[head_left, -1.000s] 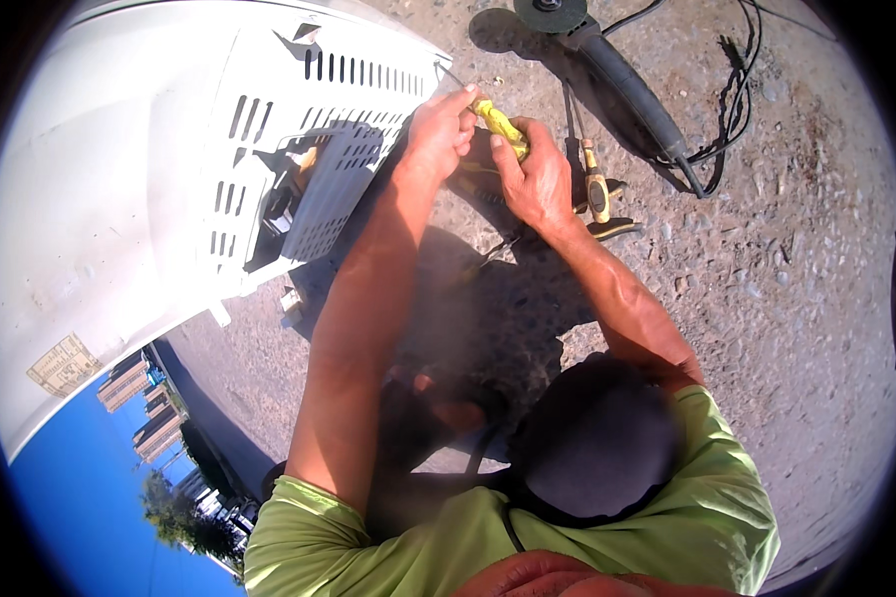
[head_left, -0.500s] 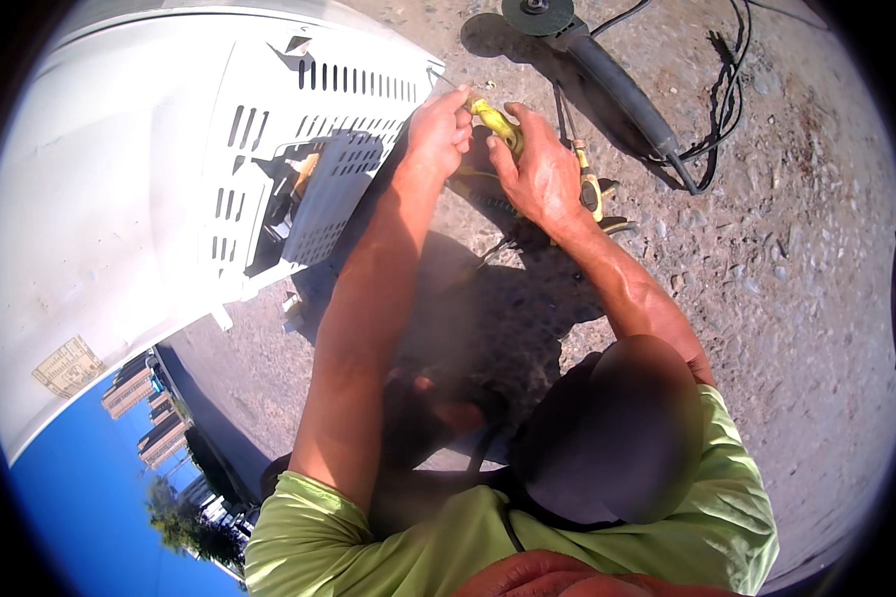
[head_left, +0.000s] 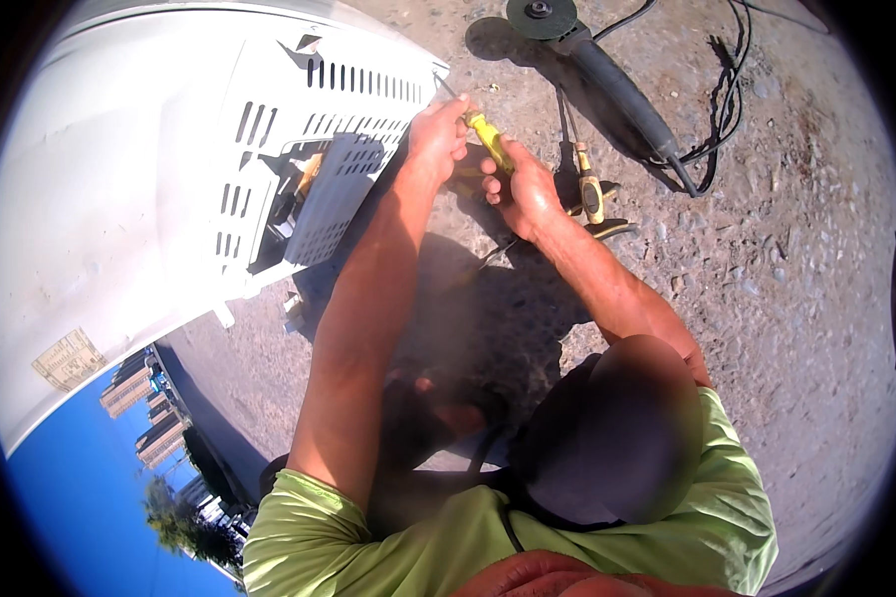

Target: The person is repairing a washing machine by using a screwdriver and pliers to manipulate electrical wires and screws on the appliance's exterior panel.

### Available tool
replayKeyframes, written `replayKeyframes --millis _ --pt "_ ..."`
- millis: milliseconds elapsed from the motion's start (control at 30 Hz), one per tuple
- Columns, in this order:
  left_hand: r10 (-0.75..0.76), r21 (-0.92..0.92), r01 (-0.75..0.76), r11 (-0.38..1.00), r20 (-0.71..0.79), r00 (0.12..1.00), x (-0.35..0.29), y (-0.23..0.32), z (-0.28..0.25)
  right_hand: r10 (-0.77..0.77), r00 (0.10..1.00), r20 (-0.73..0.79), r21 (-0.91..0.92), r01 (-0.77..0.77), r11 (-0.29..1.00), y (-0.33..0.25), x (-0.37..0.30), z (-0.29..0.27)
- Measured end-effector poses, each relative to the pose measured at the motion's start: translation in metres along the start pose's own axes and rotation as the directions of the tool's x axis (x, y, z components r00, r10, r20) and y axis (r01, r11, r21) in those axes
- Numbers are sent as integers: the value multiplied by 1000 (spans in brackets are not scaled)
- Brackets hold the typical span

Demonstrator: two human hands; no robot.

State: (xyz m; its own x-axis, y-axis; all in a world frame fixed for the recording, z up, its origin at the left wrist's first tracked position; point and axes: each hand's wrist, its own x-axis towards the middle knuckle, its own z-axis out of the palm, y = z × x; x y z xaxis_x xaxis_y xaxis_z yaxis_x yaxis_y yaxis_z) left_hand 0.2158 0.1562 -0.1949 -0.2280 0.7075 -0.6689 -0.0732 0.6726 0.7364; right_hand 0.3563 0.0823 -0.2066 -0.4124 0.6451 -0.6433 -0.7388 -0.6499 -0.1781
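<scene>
A screwdriver with a yellow handle (head_left: 487, 136) slants up and left to the corner of a white metal appliance (head_left: 139, 189). My left hand (head_left: 438, 134) pinches it near its shaft, close beside that corner. Around the lower end of the handle, my right hand (head_left: 526, 191) is closed, fingers curled. The appliance's slotted panel (head_left: 334, 189) lies left of my left hand, with an opening in it showing parts inside. Whether the tip sits in a screw is too small to make out.
On the stony ground (head_left: 767, 298) at the far right lies an angle grinder (head_left: 622, 99) with its black cord (head_left: 732, 124). Another screwdriver (head_left: 591, 199), yellow and black, rests right of my right hand, above a dark-and-yellow handled tool (head_left: 612, 229).
My right hand has gone from loosely spread fingers around the handle to a closed grip, and has shifted slightly down. My left hand stays at nearly the same place.
</scene>
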Motion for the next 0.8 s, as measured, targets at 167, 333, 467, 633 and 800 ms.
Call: replayKeyframes --millis 167,333,467,633,800 --pt "-32 13 30 999 139 990 -1 -5 -15 -252 967 -35 -597 181 781 1 20 -18" --pt "-100 129 83 988 137 986 -33 -50 -26 -496 853 161 -774 421 474 -15 67 -8" --pt "-162 141 140 980 157 974 -63 -95 -36 -517 835 190 -782 447 435 -14 123 19" --pt "-12 82 3 997 116 993 -70 -125 -41 -567 818 94 -745 436 505 -3 145 47" --pt "22 -60 -17 998 86 996 -76 -125 -36 -537 842 -53 -755 318 573 -6 143 61"
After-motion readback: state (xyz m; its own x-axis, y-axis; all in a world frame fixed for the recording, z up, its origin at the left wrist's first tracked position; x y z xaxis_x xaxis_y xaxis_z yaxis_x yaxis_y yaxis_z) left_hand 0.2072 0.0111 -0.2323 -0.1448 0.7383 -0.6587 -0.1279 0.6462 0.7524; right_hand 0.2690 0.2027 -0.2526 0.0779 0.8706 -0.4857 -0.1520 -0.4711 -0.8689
